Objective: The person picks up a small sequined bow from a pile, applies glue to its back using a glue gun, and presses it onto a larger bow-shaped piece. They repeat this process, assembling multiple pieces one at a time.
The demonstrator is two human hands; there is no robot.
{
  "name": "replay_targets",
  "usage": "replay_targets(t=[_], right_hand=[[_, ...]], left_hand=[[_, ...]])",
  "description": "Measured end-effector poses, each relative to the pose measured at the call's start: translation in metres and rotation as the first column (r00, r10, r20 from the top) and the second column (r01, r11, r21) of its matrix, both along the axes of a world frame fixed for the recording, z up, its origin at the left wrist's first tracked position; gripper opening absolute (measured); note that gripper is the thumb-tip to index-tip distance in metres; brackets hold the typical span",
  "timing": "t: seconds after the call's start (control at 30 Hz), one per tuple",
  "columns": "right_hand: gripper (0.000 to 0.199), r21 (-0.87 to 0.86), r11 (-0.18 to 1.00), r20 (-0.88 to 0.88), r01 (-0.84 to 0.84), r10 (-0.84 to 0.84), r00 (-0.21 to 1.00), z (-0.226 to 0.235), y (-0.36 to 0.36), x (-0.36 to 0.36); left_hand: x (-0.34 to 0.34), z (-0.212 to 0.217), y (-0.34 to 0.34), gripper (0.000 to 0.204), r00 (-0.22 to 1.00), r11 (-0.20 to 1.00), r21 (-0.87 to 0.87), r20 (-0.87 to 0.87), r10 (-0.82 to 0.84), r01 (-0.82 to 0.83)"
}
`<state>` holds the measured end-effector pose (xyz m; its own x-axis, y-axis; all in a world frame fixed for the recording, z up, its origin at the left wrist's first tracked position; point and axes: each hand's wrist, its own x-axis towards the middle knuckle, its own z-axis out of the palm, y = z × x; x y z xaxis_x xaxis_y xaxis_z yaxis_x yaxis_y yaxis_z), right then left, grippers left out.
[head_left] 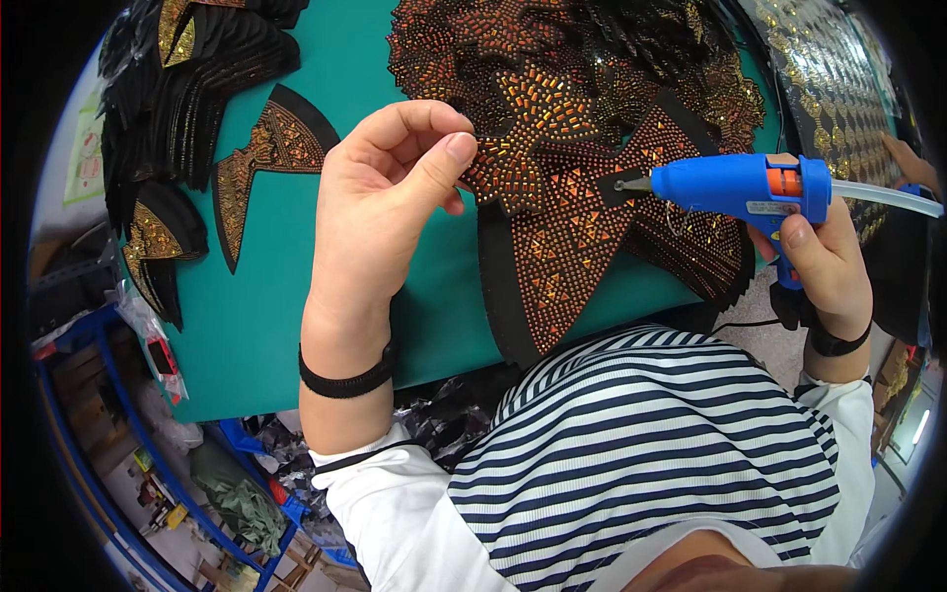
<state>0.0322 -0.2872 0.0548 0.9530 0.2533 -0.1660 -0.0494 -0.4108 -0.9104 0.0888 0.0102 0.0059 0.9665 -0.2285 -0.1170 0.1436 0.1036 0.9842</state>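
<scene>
Between thumb and fingers, my left hand [370, 202] pinches the left edge of a beaded applique [543, 123] with amber-orange stones. It is raised over a black piece studded with copper dots and triangles [567, 257]. My right hand [834, 257] is closed round the handle of a blue hot glue gun [715, 183], a clear glue stick [888, 197] coming out of its back. The metal nozzle points left, at the plain dark patch in the middle of the studded piece. Whether the tip touches the patch, I cannot tell.
A pile of orange-stoned appliques [464, 44] lies at the back of the green table [424, 331]. Stacked black-and-gold pieces [187, 109] and a single wing-shaped piece [266, 148] are on the left. At the far right, another person's hand [903, 163] is by a gold-patterned sheet [819, 69].
</scene>
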Motion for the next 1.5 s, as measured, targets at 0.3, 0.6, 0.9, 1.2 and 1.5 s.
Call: replay_targets(t=[0.3, 0.6, 0.9, 1.2, 1.5], right_hand=[[0.044, -0.122, 0.992, 0.060, -0.028, 0.036, 0.998, 0.010, -0.002, 0.000], [0.054, -0.557, 0.753, 0.048, -0.351, 0.451, 0.891, 0.056, 0.011, 0.021], [0.045, -0.192, 0.941, -0.192, -0.279, 0.243, 0.951, 0.050, 0.034, 0.038], [0.046, -0.172, 0.958, -0.117, -0.228, 0.210, 0.971, 0.040, 0.022, 0.038], [0.044, -0.157, 0.951, -0.065, -0.267, 0.259, 0.964, 0.040, 0.027, 0.038]], left_hand=[[0.000, -0.002, 0.000, 0.011, 1.000, 1.000, -0.004, 0.015, 0.005, -0.005], [0.003, -0.002, -0.002, 0.012, 0.999, 0.999, -0.037, 0.036, 0.003, -0.001], [0.002, -0.008, 0.000, 0.013, 0.998, 0.997, -0.056, 0.035, 0.046, -0.044], [0.002, -0.005, 0.000, 0.012, 0.998, 0.998, -0.049, 0.034, 0.046, -0.045], [0.002, -0.008, -0.002, 0.012, 0.999, 0.998, -0.055, 0.035, 0.025, -0.023]])
